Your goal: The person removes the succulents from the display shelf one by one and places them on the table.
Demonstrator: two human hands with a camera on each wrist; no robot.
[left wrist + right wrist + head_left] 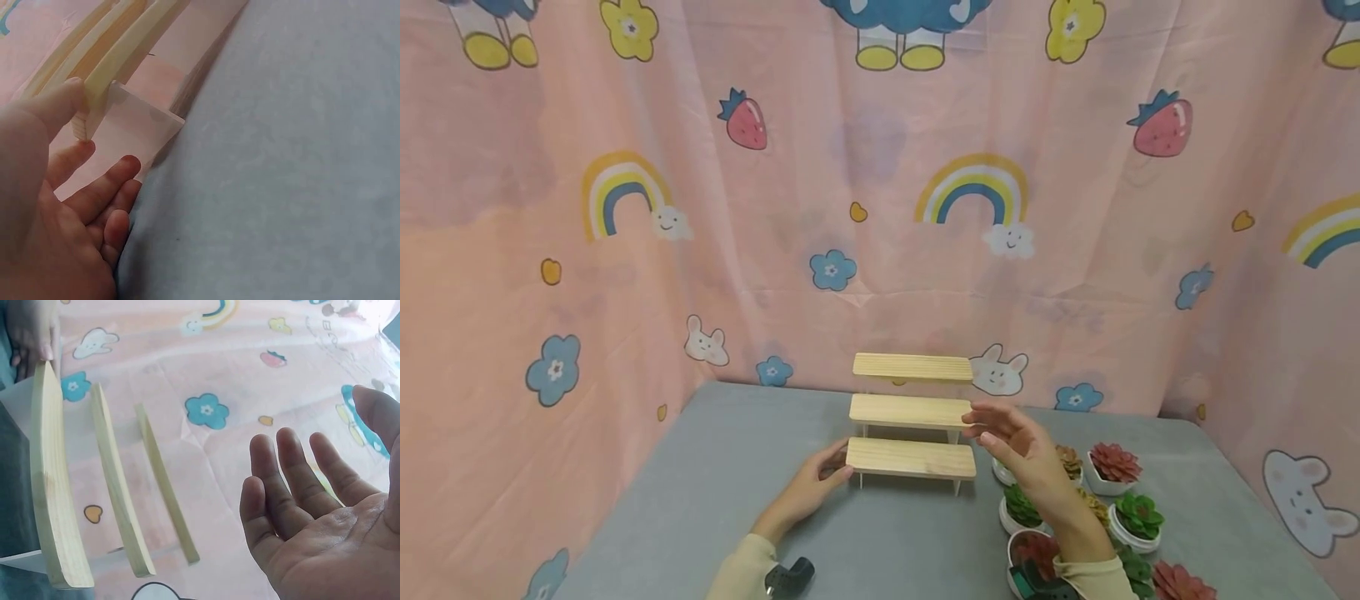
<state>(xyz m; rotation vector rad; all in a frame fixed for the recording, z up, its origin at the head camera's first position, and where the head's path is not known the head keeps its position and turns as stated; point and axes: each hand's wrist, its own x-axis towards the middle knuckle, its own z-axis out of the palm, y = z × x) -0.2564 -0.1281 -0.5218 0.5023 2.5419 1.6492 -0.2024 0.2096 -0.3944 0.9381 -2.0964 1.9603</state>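
Observation:
A three-tier wooden display stand (912, 458) with pale boards and clear side panels stands on the grey table. My left hand (811, 487) is at the left end of its lowest board. Thumb and index finger pinch that board's corner (94, 119) in the left wrist view, the other fingers loosely bent beside the clear panel (134, 128). My right hand (1018, 446) is raised near the right end of the middle board (910, 411). In the right wrist view its palm (337, 544) holds nothing, fingers relaxed and apart from the boards (59, 487).
Several small potted succulents crowd the table at right, partly behind my right forearm; among them are a red one (1115, 463) and a green one (1138, 518). A pink patterned cloth (880, 317) hangs behind and beside the grey table (722, 450).

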